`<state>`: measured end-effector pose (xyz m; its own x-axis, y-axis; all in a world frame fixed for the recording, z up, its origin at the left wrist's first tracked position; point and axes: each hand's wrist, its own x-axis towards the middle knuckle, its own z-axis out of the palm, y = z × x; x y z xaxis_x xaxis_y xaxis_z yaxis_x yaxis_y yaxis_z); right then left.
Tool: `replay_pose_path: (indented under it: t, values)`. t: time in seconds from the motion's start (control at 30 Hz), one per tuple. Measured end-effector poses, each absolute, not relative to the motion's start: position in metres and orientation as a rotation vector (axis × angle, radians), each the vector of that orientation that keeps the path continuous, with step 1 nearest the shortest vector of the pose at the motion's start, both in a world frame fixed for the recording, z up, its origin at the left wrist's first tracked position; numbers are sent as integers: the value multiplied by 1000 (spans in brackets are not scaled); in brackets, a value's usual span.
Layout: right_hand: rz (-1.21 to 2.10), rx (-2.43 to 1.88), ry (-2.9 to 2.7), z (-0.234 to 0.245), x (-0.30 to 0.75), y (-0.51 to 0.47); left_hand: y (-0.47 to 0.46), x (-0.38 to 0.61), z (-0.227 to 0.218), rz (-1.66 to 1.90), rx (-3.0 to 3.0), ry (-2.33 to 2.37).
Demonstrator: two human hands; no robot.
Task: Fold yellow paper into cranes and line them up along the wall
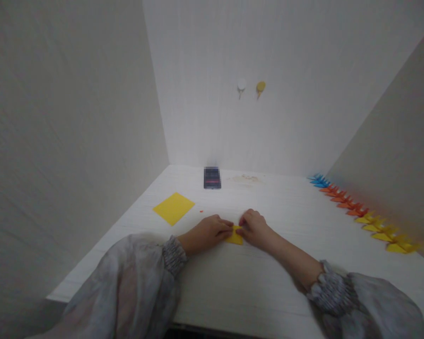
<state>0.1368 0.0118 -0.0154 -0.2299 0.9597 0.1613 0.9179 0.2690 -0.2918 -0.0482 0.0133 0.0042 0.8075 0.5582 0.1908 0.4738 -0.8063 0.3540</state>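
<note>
Illumination dim, diffuse; back wall (205, 127) and tabletop (254, 292) palest, left wall (74, 117) darker, grainy. Soft shadow under right forearm (295, 259). Orange tint on right wall (399, 150) beside folded paper figures (355, 210). Edges stretched; small yellow paper (236, 238) softly blurred; dark device (212, 178) pixelated.

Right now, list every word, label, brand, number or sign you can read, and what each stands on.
No text can be read anywhere.
Dark device: blurred into blocks; any writing there can't be made out.
Sheet and folded paper: no writing shows.
Paper figures, white hook, yellow hook: no lettering visible.
</note>
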Motion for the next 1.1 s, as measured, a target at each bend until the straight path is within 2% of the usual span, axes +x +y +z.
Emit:
replay_pose_path:
  t: [0.23,0.43,0.53,0.7,0.8,0.87,1.1]
  values:
    - [352,-1860,-2229,-3,123,7,18,-46,-7,648,2440,1003]
    - [641,-1427,-1971,-10,128,4,18,-43,-5,727,2363,1057]
    - [520,-1195,-1918,-6,130,-1,18,-43,-3,885,2265,1067]
    - [109,-876,-2167,-5,133,-8,19,-46,-5,1112,2198,971]
    - [-24,-795,-2326,-9,137,-7,21,-49,-8,1015,2270,906]
    - [4,-754,-2441,-10,140,-7,21,-51,-8,877,2383,883]
    - [440,-694,-2660,0,152,-15,16,-58,-2,524,2713,771]
